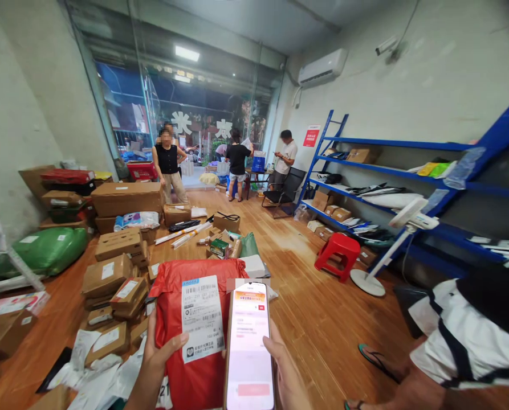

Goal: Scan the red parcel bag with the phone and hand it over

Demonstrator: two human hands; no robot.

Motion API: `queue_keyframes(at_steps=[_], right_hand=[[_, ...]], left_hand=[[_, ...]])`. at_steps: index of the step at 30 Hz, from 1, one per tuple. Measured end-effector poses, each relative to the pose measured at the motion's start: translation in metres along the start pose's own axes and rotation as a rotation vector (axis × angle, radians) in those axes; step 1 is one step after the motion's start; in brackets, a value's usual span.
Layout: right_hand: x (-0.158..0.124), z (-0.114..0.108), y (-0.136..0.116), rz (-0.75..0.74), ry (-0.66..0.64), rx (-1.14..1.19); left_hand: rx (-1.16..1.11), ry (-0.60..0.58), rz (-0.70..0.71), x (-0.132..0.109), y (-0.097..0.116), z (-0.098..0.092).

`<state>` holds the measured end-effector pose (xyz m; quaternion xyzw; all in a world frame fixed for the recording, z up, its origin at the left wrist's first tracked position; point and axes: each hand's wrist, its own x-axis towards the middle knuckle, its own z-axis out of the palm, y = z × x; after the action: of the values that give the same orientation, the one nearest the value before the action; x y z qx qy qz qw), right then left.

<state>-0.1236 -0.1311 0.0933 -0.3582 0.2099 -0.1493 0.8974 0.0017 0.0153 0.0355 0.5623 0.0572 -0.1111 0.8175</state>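
Note:
A red plastic parcel (169, 319) with a white shipping label (202, 319) fills the lower middle of the view. My left hand (162, 356) grips its left side, the thumb lying on the label's edge. Just to the right, my right hand (282, 364) holds a smartphone (249, 341) upright, its thumb along the right edge of the lit screen. The screen shows a pale page with an orange banner and a pink bar near the bottom; the text is too small to read. The phone overlaps the parcel's right side. Fingers behind both things are hidden.
Cardboard boxes (109, 273) and a green sack (51, 250) crowd the floor at left. Blue shelves (391, 146) line the right wall, with a red stool (338, 256) and a fan (408, 228) before them. Several people stand by the glass front; another person (463, 330) is close at right.

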Motion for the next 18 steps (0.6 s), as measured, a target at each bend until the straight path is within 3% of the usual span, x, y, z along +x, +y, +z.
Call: queue_keyframes(at_steps=[5,9,18], right_hand=[[0.005,0.003,0.003,-0.064,0.059,-0.063],[0.007,0.006,0.005,-0.015,0.031,-0.049],[0.005,0.013,0.006,-0.019,0.013,-0.067]], left_hand=[[0.049,0.038,0.027,0.007,-0.003,-0.010],[0.059,0.043,0.034,0.007,-0.002,-0.013],[0.014,0.087,0.031,-0.004,0.012,-0.007]])
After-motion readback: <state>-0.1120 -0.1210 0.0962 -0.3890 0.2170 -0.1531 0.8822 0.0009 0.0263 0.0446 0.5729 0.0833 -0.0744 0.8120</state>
